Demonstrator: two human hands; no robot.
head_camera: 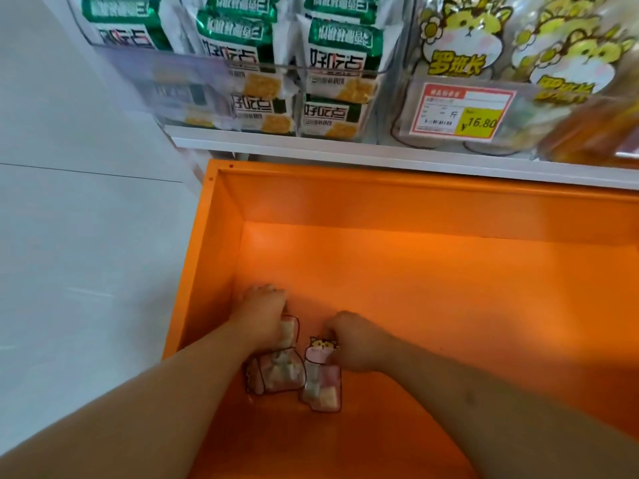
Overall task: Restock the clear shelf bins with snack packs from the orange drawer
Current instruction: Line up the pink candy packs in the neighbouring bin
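Observation:
Both my hands reach down into the open orange drawer [449,305]. My left hand [264,314] grips a bunch of clear snack packs [280,373] with pink and white pieces, near the drawer's left wall. My right hand [356,340] pinches the top of one more snack pack [321,382], which has a yellow cat picture and lies on the drawer floor. Above the drawer, a clear shelf bin [460,108] on the right holds bags with the same yellow cat print.
A clear bin [193,74] on the left is filled with green and white cracker packs [332,63]. A red and yellow price tag [463,110] reads 16.80. The white shelf edge [380,155] overhangs the drawer's back. White floor [86,236] lies to the left.

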